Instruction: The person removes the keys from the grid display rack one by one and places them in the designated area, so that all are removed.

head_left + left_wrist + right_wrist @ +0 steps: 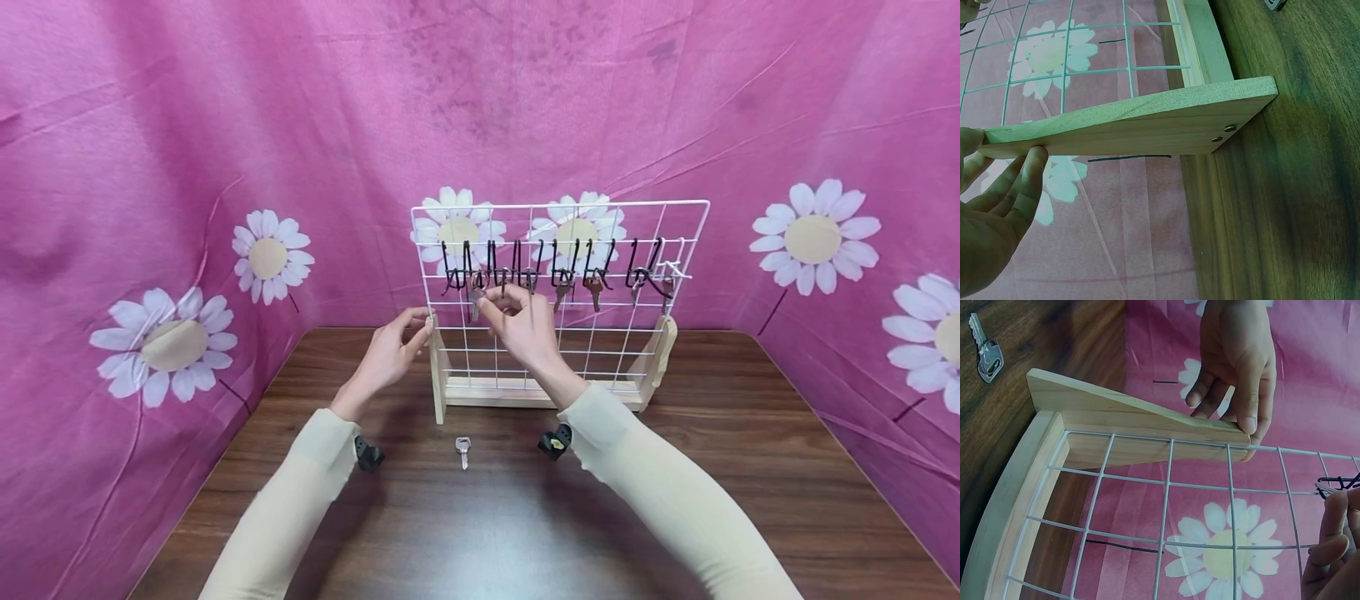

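Note:
A white wire grid rack [517, 351] in a wooden base stands on the table. My left hand [390, 350] holds the upper end of its left wooden side piece [1129, 128], thumb on the front edge and fingers on the outer face. At the leftmost black hook [454, 268], my right hand [528, 325] pinches a silver key [476, 306], its head up against the hook. The right wrist view catches these fingertips at the hook, with most of the key hidden. Another silver key [463, 451] lies on the table in front of the rack.
Several more keys hang from the hooks to the right, among them a brown key [595, 292]. White hooks [673, 267] sit at the grid's right end. A pink daisy-print cloth [337, 125] surrounds the brown wooden table [465, 542].

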{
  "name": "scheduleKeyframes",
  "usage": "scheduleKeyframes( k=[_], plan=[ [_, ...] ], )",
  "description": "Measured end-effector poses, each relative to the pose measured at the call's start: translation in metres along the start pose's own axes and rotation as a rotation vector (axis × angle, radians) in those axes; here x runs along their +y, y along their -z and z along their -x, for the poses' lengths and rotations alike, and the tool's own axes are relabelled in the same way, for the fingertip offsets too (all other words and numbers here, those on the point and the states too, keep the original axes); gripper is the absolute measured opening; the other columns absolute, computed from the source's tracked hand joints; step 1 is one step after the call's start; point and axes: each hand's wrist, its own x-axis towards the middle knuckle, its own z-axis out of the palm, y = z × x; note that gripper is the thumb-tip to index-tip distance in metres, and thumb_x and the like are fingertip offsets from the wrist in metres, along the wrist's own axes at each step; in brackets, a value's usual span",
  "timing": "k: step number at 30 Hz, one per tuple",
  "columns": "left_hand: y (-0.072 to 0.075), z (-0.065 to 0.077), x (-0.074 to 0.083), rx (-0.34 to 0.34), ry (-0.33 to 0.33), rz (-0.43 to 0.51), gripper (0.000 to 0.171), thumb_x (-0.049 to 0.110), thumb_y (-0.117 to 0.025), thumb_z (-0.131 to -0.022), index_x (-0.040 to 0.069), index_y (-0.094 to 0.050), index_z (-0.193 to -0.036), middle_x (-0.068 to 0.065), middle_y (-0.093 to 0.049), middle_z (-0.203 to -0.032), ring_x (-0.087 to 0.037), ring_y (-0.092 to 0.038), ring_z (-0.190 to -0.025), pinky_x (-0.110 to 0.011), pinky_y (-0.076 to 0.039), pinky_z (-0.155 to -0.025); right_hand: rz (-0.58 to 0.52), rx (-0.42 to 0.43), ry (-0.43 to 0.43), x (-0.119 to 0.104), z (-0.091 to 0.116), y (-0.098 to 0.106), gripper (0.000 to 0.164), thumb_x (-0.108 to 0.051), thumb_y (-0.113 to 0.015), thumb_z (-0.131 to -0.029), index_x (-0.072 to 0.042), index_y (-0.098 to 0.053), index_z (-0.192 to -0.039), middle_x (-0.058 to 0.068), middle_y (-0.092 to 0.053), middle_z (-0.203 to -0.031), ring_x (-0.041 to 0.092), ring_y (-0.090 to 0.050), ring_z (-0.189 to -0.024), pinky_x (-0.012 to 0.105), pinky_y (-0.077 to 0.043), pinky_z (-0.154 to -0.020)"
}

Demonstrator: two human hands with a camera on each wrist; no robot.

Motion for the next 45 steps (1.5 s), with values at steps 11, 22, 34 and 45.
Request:
scheduleKeyframes(
  k=[11,22,34,45],
  plan=[
    [-0.001,-0.001,-0.002,0.007,-0.003,-0.007,0.033,0.026,-0.057,-0.103,0.012,-0.058,-0.133,-0.016,-0.073,-0.116,-0.028,-0.074,-0.088,-0.032,-0.063,-0.071,-0.066,-0.012,0.009,-0.002,0.006,0.004,0.022,-0.026,-0.072,-0.09,-0.007,-0.073,-0.101,0.012,-0.078,-0.089,0.013,-0.066,-0.054,0.022,-0.05,-0.047],
    [0.0,-0.002,0.0,0.0,0.009,0.004,0.034,0.027,-0.056,-0.103,0.012,-0.058,-0.134,-0.016,-0.072,-0.117,-0.027,-0.074,-0.086,-0.03,-0.063,-0.068,-0.09,-0.012,0.038,-0.01,0.019,0.007,0.017,-0.022,-0.073,-0.09,-0.008,-0.073,-0.099,0.016,-0.076,-0.088,0.031,-0.068,-0.06,0.024,-0.054,-0.051],
    [-0.001,-0.002,-0.002,0.002,0.003,0.019,0.034,0.025,-0.057,-0.103,0.012,-0.058,-0.134,-0.017,-0.072,-0.116,-0.028,-0.074,-0.087,-0.039,-0.064,-0.073,-0.132,-0.007,0.054,-0.013,0.028,0.008,0.015,-0.017,-0.074,-0.088,-0.008,-0.072,-0.101,0.013,-0.076,-0.089,0.013,-0.065,-0.057,0.03,-0.058,-0.053],
    [-0.002,-0.002,-0.003,-0.001,0.009,0.027,0.033,0.026,-0.056,-0.103,0.012,-0.058,-0.134,-0.016,-0.072,-0.115,-0.027,-0.074,-0.086,-0.032,-0.064,-0.071,-0.142,-0.011,0.081,-0.02,0.035,0.01,0.013,-0.014,-0.075,-0.088,-0.006,-0.071,-0.099,0.02,-0.074,-0.086,0.011,-0.061,-0.055,0.022,-0.052,-0.048]
  ],
)
